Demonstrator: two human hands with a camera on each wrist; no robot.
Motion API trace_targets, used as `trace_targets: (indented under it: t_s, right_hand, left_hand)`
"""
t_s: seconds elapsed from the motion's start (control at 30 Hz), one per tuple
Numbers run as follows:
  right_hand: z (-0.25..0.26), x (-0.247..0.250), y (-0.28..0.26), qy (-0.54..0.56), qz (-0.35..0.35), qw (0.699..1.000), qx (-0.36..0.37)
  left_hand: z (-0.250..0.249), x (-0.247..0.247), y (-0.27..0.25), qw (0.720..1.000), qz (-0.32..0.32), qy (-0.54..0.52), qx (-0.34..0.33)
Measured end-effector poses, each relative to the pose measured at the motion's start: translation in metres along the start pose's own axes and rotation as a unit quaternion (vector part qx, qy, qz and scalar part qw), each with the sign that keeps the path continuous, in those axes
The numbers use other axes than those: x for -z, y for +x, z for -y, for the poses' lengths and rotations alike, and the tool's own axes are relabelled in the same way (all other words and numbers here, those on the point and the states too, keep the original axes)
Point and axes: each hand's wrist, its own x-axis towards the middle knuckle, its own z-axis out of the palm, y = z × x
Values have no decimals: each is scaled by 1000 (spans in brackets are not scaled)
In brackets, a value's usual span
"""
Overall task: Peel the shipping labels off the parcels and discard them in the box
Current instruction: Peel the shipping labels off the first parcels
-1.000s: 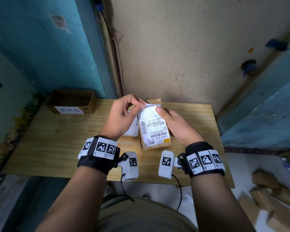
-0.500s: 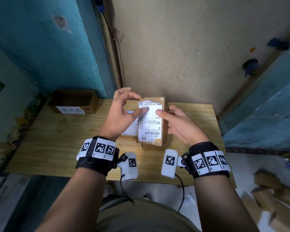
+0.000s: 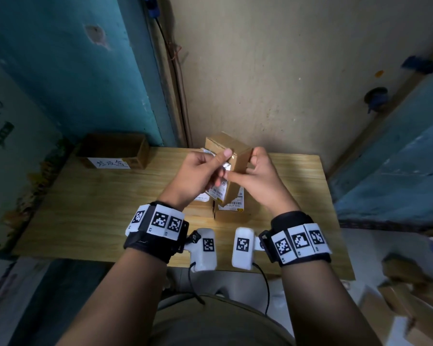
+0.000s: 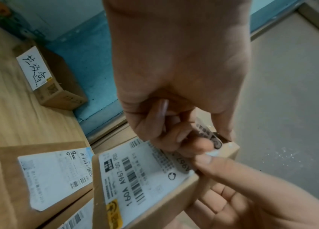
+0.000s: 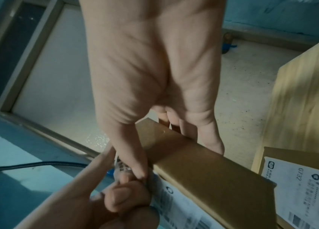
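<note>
I hold a small brown parcel (image 3: 238, 151) up on its edge above the wooden table (image 3: 85, 208). My right hand (image 3: 246, 166) grips it, thumb on the near edge and fingers behind. The white shipping label (image 4: 135, 175) covers the parcel's left face. Its top corner (image 4: 207, 131) is lifted, and my left hand (image 3: 210, 168) pinches that corner between thumb and curled fingers. In the right wrist view the parcel's bare side (image 5: 203, 167) faces the camera. The open discard box (image 3: 115, 151) with a handwritten tag stands at the table's far left.
Other labelled parcels (image 3: 233, 213) lie flat on the table just under my hands, seen too as flat parcels (image 4: 8, 178) in the left wrist view. More cardboard boxes (image 3: 410, 295) are piled on the floor at the right. Walls close in behind the table.
The parcel has been raised and turned from label-up to standing on edge. My left hand's fingers have curled in on the label's top corner, which is now lifted.
</note>
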Motion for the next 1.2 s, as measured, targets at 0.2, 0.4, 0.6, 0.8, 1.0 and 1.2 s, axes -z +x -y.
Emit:
trace_targets:
  t_s: [0.2, 0.4, 0.6, 0.8, 1.0, 1.2]
  right_hand:
    - [-2, 3, -6, 60, 42, 997, -19]
    - [4, 1, -16, 188, 105, 975, -54]
    - [5, 2, -18, 155, 47, 985, -59]
    - [2, -1, -22, 116, 32, 992, -44]
    - [2, -3, -26, 78, 21, 996, -32]
    - [4, -9, -28, 78, 16, 996, -29]
  left_hand:
    - [2, 4, -5, 999, 42, -4, -32]
    - [2, 2, -9, 994, 88, -2, -57]
    - [1, -4, -15, 994, 98, -11, -46]
    - [4, -4, -18, 995, 90, -19, -37]
    - [6, 1, -22, 996, 35, 82, -9]
    - [7, -1, -30, 996, -6, 86, -39]
